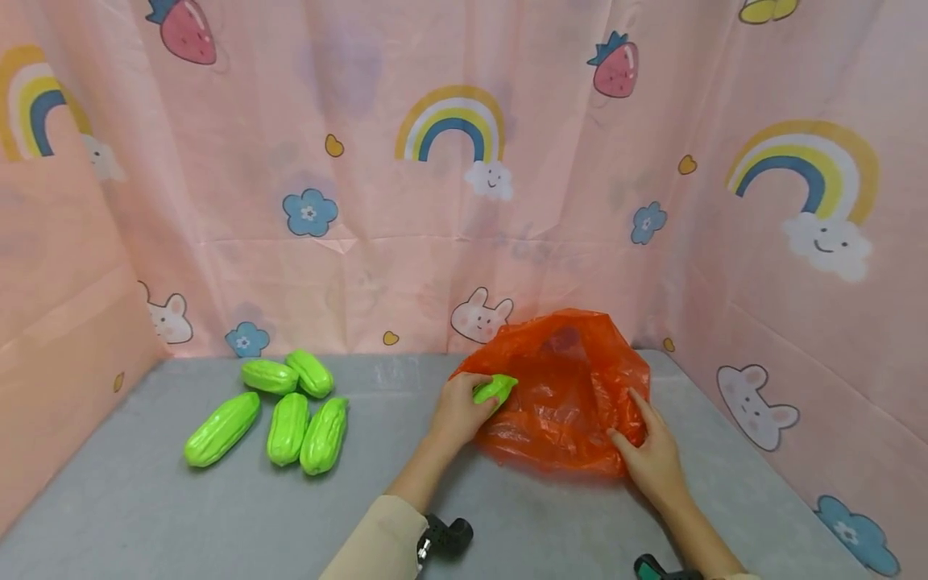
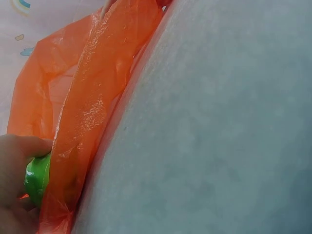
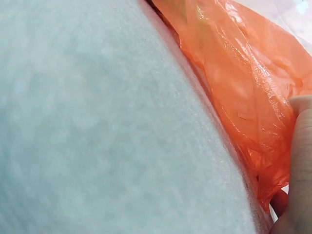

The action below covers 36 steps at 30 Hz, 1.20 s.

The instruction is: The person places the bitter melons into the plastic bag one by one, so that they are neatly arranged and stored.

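Note:
My left hand (image 1: 458, 412) grips a bright green, glossy, gourd-shaped vegetable (image 1: 497, 390) at the left side of the mouth of an orange plastic bag (image 1: 554, 407). In the left wrist view, the vegetable's lower end (image 2: 37, 179) shows between thumb and fingers, partly behind the bag's edge. My right hand (image 1: 656, 461) pinches the bag's right edge between thumb and fingers, and the mouth gapes toward me. The right wrist view shows the thumb (image 3: 301, 141) against the crumpled film. What lies deep in the bag is hard to make out.
Several similar green vegetables (image 1: 287, 428) lie grouped on the left part of the grey table (image 1: 217, 524). Pink printed cloth (image 1: 362, 282) hangs behind the table and along both sides. Black wrist devices (image 1: 451, 538) sit near my forearms.

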### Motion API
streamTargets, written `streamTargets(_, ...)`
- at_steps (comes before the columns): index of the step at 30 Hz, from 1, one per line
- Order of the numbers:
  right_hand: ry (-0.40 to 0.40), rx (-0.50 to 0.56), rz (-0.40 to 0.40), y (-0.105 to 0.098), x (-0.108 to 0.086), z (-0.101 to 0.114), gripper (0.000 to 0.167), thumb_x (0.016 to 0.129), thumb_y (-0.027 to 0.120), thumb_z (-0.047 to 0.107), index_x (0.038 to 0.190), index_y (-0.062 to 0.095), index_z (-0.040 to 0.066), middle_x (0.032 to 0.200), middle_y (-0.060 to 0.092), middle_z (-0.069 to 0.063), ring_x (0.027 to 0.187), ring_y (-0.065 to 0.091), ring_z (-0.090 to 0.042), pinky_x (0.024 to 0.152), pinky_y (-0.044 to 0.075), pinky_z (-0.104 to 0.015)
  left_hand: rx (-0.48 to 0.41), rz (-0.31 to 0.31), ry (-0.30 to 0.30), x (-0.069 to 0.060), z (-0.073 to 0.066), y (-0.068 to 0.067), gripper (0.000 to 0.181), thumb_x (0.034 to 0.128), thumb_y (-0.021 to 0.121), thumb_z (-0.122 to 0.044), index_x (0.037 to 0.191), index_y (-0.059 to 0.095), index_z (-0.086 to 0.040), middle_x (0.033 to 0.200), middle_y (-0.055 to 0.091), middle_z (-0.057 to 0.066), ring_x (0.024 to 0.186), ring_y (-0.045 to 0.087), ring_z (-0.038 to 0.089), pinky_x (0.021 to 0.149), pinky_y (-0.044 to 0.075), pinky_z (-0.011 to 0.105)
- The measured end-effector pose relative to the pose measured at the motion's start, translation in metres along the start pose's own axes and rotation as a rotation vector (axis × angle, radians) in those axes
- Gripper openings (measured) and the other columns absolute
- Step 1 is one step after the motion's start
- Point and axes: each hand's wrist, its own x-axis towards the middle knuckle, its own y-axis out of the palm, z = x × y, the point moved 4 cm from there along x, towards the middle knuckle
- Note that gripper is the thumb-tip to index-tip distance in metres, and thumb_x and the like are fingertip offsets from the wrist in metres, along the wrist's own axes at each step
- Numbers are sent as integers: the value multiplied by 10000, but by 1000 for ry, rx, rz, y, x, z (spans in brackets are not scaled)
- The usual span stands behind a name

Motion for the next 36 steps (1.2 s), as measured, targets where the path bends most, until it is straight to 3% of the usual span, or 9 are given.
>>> streamTargets(10, -41, 20, 16, 5, 3, 0, 750, 925, 670, 130, 1579, 311, 53, 1566, 349, -317, 1385, 391, -500, 1108, 318, -722, 4, 20, -10, 0, 1, -6, 336, 914, 744, -212, 1216, 726, -65, 1180, 725, 81, 988, 631, 207, 922, 555, 395)
streamTargets(20, -38, 33, 3, 4, 1, -2, 766, 909, 691, 122, 1572, 316, 33, 1547, 357, -331, 1386, 378, -510, 1100, 309, -731, -17, 6, 8, -4, -20, -18, 306, 948, 701, -210, 1221, 722, -74, 1193, 706, 102, 1064, 641, 264, 977, 554, 426)
streamTargets(25, -7, 12, 9, 1, 1, -5, 784, 904, 700, 134, 1579, 309, 52, 1546, 356, -324, 1393, 373, -504, 1106, 310, -718, -60, 34, 39, -6, -32, -31, 304, 965, 676, -202, 1241, 709, -78, 1237, 705, 97, 1146, 644, 274, 1019, 540, 446)
streamTargets(29, 31, 10, 44, 2, 2, -7, 809, 916, 694, 143, 1597, 264, 58, 1559, 331, -328, 1396, 360, -500, 1113, 304, -719, -33, 36, 64, -4, -31, -44, 292, 969, 670, -199, 1233, 715, -81, 1236, 715, 74, 1168, 657, 273, 996, 555, 430)
streamTargets(36, 54, -7, 77, 6, 7, -5, 834, 921, 697, 161, 1607, 232, 63, 1573, 303, -338, 1413, 338, -521, 1121, 292, -721, -2, 21, -39, -10, -20, -76, 327, 977, 656, -233, 1282, 692, -120, 1297, 672, 91, 1201, 617, 327, 961, 564, 491)
